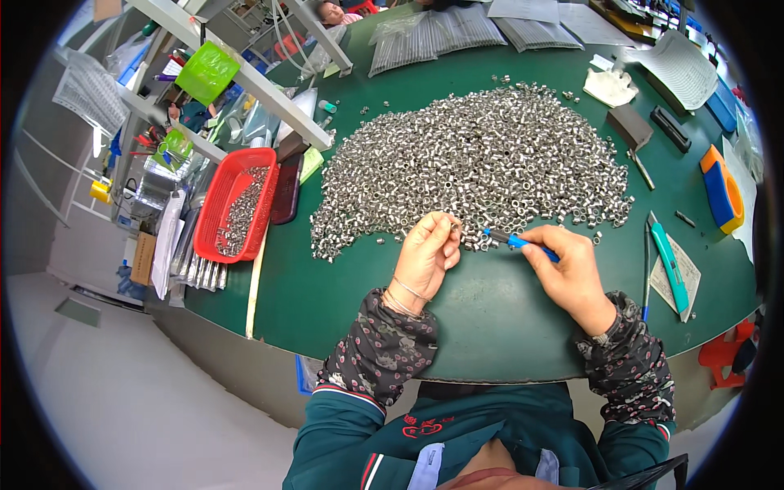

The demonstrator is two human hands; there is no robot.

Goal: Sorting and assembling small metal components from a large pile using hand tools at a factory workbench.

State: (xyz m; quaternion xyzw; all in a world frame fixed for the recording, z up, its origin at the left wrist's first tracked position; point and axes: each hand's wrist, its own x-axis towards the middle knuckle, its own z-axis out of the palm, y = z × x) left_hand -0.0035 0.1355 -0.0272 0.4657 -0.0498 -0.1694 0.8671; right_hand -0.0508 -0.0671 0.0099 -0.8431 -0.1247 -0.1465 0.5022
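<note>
A broad heap of small shiny metal rings (474, 155) covers the middle of the green table. At its near edge my left hand (426, 255) is closed in a pinch, thumb against forefinger. Between those fingertips is what looks like one small metal ring, mostly hidden. To the right, my right hand (567, 269) is wrapped round a blue and black pen-shaped hand tool (516, 241). The tool's dark end points left toward my left hand, with a gap between them. Its fine tip is too small to make out.
On the left stands a red plastic basket (268, 196) partly filled with small metal parts. A teal utility knife (670, 265), a blue and orange tape dispenser (723, 189) and a dark block (629, 126) lie to the right. Clear plastic tubes (437, 41) lie at the back.
</note>
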